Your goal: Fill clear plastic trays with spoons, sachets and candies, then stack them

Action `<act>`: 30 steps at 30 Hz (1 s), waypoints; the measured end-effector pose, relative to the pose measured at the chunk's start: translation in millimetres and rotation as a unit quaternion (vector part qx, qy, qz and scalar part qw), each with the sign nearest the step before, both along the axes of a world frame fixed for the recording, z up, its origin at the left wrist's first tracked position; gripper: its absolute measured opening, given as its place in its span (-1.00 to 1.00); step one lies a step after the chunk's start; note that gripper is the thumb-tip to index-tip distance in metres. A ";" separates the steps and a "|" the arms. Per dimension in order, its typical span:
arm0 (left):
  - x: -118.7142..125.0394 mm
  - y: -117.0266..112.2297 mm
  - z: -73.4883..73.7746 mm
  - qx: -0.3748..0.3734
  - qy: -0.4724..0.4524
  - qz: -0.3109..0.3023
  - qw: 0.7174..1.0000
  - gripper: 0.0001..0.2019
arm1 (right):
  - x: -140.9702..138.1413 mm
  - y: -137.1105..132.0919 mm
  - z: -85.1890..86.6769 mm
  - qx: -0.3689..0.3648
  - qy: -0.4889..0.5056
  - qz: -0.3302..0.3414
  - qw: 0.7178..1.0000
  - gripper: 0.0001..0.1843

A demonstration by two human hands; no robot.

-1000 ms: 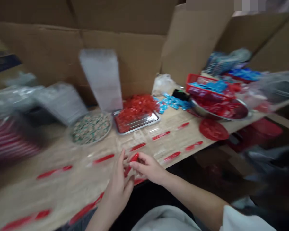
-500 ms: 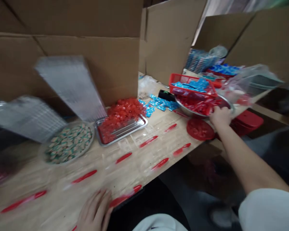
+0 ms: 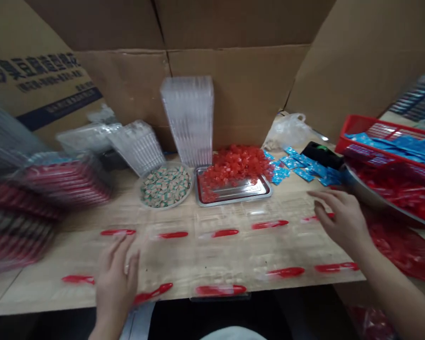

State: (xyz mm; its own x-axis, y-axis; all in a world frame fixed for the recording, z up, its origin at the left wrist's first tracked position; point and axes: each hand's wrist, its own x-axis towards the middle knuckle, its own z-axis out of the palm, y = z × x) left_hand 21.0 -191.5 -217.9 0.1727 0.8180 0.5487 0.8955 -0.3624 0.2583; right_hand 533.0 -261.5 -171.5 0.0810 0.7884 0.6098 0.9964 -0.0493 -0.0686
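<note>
My left hand [image 3: 116,278] hovers low over the table with its fingers apart, between a slim red plastic piece [image 3: 118,232] at its fingertips and another red piece [image 3: 78,279] beside its wrist. Nothing shows in its grasp. My right hand [image 3: 343,222], blurred, is stretched out over the right part of the table, thumb and fingers apart. Just under it lies a red piece [image 3: 317,217]. Two rows of these long red pieces lie in clear, see-through plastic trays [image 3: 219,290] across the tabletop; blur hides their exact kind.
Behind the rows stand a round dish [image 3: 140,200] of small printed pieces, a metal tray [image 3: 233,202] heaped with red pieces, and blue packets [image 3: 302,174]. A red basket [image 3: 347,125] rests on a metal bowl [image 3: 361,189] at right. Clear tray stacks [image 3: 187,118] lean against cardboard [image 3: 241,89].
The view has swung left. My right hand has left the bowl of red pieces and is now over the rows. My left hand has lifted from the table's front edge.
</note>
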 end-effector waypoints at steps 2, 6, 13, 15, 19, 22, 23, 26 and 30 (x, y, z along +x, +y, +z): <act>-34.7 12.3 4.6 -0.002 -0.014 0.103 0.995 -0.59 | -29.9 8.9 -0.2 -0.016 0.034 0.049 0.998 -0.74; -105.6 22.7 -2.8 -0.044 -0.075 0.275 0.958 -0.62 | -103.8 -1.4 -5.6 -0.022 0.104 0.114 0.988 -0.68; -140.3 27.0 -36.1 -0.116 -0.129 0.314 0.933 -0.55 | -256.3 -44.4 -43.6 -0.178 0.041 0.379 0.907 -0.55; -128.2 19.0 -35.0 -0.077 -0.135 0.325 0.933 -0.51 | -275.7 -44.5 -57.2 -0.184 0.037 0.371 0.909 -0.56; -76.1 -27.5 -25.4 0.001 -0.125 0.315 0.941 -0.54 | -280.6 -37.4 -75.7 -0.178 0.021 0.333 0.926 -0.65; -26.5 -66.2 -28.1 -0.057 -0.084 0.162 0.981 -0.63 | -275.6 -33.6 -81.1 -0.181 0.015 0.326 0.928 -0.66; -12.9 -74.5 -31.2 -0.079 -0.061 0.119 0.988 -0.63 | -274.6 -33.2 -82.2 -0.180 0.013 0.325 0.928 -0.65; 12.0 -83.7 -41.5 -0.098 0.010 0.026 0.995 -0.60 | -274.1 -33.9 -85.3 -0.170 0.009 0.322 0.931 -0.64; 16.9 -75.4 -46.0 -0.110 0.062 -0.032 0.991 -0.60 | -275.1 -34.7 -87.1 -0.165 0.011 0.317 0.934 -0.63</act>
State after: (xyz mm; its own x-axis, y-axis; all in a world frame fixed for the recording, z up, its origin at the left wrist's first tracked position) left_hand 37.9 -266.9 -263.9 0.2828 0.9012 0.3285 0.9028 -0.3658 0.2261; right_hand 258.0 -296.2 -258.5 -0.4561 0.8270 0.3287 0.8309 0.5280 -0.1754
